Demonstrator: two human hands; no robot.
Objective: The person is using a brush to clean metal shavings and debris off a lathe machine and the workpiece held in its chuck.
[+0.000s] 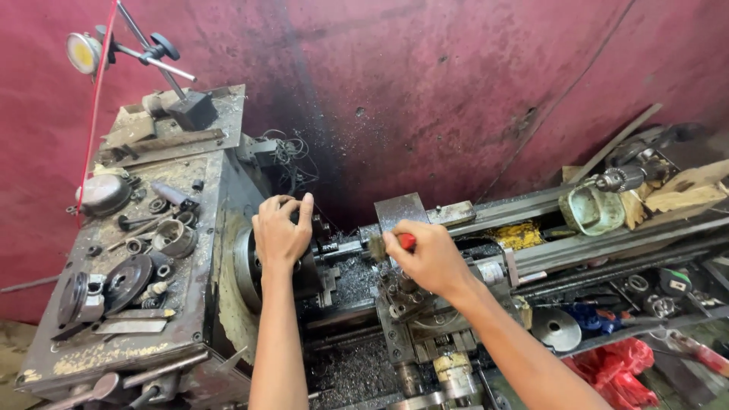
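Bare hands (pixel 357 247), round steel chuck (pixel 247 266)

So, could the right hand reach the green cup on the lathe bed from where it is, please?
Probably yes: the right hand holds a red-handled brush, but nothing visibly blocks the way right to the green cup.
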